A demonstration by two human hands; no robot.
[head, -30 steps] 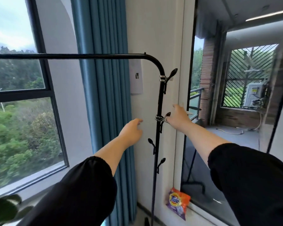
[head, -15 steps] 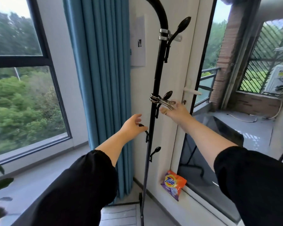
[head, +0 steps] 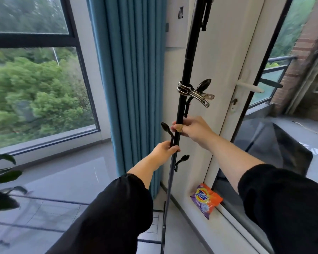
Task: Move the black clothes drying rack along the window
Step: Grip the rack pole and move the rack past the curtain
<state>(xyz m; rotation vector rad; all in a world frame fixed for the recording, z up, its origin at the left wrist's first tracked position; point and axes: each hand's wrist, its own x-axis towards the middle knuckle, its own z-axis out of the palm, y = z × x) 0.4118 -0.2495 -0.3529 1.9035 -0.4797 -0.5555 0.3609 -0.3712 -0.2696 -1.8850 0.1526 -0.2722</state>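
Note:
The black clothes drying rack (head: 188, 57) shows as an upright pole with small side hooks, standing between the blue curtain and the white door. A metal clip (head: 195, 94) is clamped on the pole at mid height. My right hand (head: 192, 128) is wrapped around the pole just under that clip. My left hand (head: 163, 151) grips the pole a little lower, beside a hook. The rack's top bar is out of frame, and its foot runs down to the floor.
A large window (head: 35, 70) fills the left side, with a blue curtain (head: 128, 79) next to it. A white balcony door (head: 228, 88) with a handle stands right of the pole. An orange detergent bag (head: 206, 199) leans at the door's base. Plant leaves (head: 2, 176) show at the left edge.
Both hands were reaching with fingers apart; now they have closed on the rack's pole. The right hand dropped from the clip to just below it. My view tilted downward.

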